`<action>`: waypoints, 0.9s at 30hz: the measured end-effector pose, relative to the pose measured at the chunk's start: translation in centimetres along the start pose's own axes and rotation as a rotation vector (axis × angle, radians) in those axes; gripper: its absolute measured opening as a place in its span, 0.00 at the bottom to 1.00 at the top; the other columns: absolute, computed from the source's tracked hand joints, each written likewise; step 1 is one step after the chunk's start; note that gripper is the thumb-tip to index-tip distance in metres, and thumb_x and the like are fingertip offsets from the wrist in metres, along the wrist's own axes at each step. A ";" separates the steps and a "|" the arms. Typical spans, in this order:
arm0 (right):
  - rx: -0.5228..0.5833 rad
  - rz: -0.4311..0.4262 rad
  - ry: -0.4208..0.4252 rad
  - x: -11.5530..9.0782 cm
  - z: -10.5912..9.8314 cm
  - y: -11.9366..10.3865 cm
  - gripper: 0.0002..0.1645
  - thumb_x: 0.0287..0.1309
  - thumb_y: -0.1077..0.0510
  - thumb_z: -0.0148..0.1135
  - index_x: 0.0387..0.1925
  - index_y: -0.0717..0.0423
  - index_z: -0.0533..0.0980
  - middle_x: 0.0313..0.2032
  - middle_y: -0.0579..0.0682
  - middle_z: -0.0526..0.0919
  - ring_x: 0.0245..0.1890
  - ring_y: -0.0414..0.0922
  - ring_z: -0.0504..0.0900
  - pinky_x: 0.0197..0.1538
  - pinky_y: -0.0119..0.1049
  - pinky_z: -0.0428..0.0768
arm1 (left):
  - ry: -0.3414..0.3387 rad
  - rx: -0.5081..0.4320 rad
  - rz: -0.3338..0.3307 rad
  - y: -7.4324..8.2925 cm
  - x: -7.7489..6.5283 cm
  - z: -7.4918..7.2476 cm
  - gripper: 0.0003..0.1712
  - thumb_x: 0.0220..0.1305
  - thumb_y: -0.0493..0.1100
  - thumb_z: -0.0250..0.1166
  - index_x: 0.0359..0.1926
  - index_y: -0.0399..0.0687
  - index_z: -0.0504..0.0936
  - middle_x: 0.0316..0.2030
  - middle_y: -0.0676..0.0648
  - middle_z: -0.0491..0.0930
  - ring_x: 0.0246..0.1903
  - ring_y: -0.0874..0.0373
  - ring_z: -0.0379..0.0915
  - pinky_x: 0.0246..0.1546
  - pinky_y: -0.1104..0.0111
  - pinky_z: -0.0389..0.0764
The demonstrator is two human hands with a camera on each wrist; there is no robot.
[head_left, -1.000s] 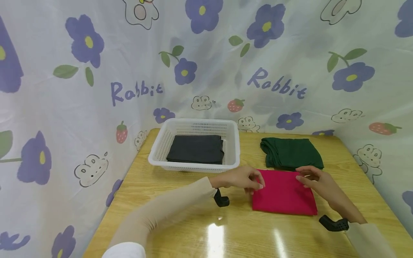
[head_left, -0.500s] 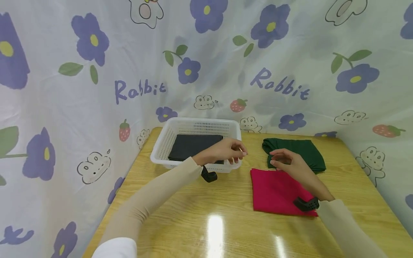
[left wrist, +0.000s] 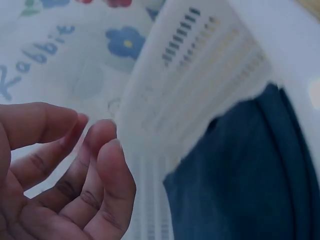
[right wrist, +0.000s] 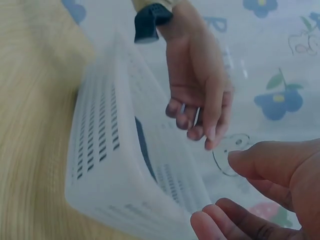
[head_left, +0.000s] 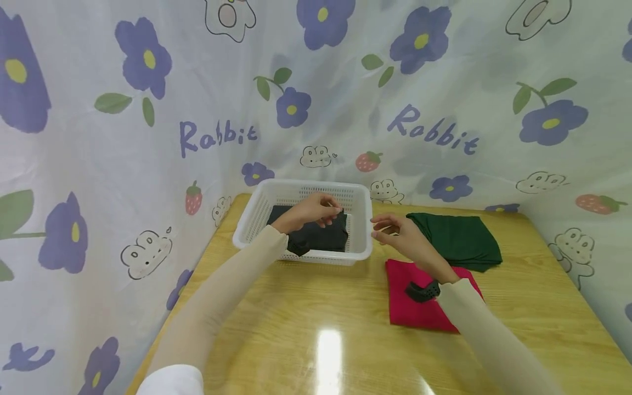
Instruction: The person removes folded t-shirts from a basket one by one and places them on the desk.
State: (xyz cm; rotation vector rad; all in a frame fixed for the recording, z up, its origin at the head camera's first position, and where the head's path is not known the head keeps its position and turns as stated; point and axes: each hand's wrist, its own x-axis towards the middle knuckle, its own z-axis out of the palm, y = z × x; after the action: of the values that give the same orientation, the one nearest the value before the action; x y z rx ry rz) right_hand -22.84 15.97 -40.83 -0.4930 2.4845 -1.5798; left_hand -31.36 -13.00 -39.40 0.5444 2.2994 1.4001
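1. While the left hand (head_left: 315, 209) hangs over the white, perforated plastic basket (head_left: 340, 256), we find the charcoal, flat-folded fabric cloth (head_left: 328, 237) lying inside it, with several layers showing along one edge.
2. We judge this cloth light, soft and limp: unlikely to break or slip, but easy to unfold. Pinching only the top layer would probably peel the stack apart, so we would slide fingers beneath opposite edges and support all layers together.
3. The left hand's fingers curve loosely, a gap between thumb and fingertips; we see nothing in its grasp.
4. Just beside the basket's right rim, the right hand (head_left: 395, 229) is likewise relaxed and gripping nothing. We cannot tell whether a fingertip touches the rim.
5. The basket looks light and fairly stiff, perhaps smooth to the touch; we would hold it by the rim at its two short ends.
6. Outside it, on the glossy, yellowish wooden table (head_left: 276, 329), we see a bright red, folded rectangular cloth (head_left: 407, 304), partly hidden by the right forearm, and behind that a dark green, folded cloth (head_left: 461, 241).
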 end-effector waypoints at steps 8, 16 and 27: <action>0.057 0.046 -0.065 2.9 2.6 -1.1 0.26 0.69 0.56 0.68 0.65 0.52 0.73 0.61 0.63 0.76 0.54 0.56 0.79 0.55 0.50 0.82 | 0.103 0.036 -0.090 -3.1 0.2 -3.1 0.16 0.78 0.43 0.60 0.56 0.37 0.82 0.53 0.29 0.78 0.44 0.34 0.80 0.49 0.42 0.80; 0.083 0.107 -0.091 5.6 4.3 -1.1 0.30 0.67 0.57 0.70 0.67 0.53 0.71 0.64 0.65 0.72 0.60 0.57 0.75 0.62 0.56 0.77 | 0.160 0.168 -0.179 -4.3 -0.5 -4.5 0.18 0.78 0.41 0.59 0.60 0.33 0.79 0.55 0.36 0.80 0.41 0.37 0.80 0.46 0.44 0.82; 0.053 0.185 -0.121 9.6 7.3 -0.8 0.36 0.63 0.61 0.72 0.69 0.56 0.68 0.64 0.66 0.68 0.55 0.59 0.76 0.59 0.57 0.78 | 0.189 0.235 -0.265 -5.3 -1.1 -5.9 0.19 0.78 0.41 0.59 0.61 0.34 0.76 0.51 0.28 0.76 0.38 0.39 0.79 0.33 0.58 0.86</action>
State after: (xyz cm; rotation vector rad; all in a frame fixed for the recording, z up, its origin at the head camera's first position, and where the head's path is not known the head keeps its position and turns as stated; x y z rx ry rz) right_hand -29.41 6.09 -42.86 -0.3299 2.3185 -1.4945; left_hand -34.10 -20.23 -41.46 0.1665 2.5930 1.1053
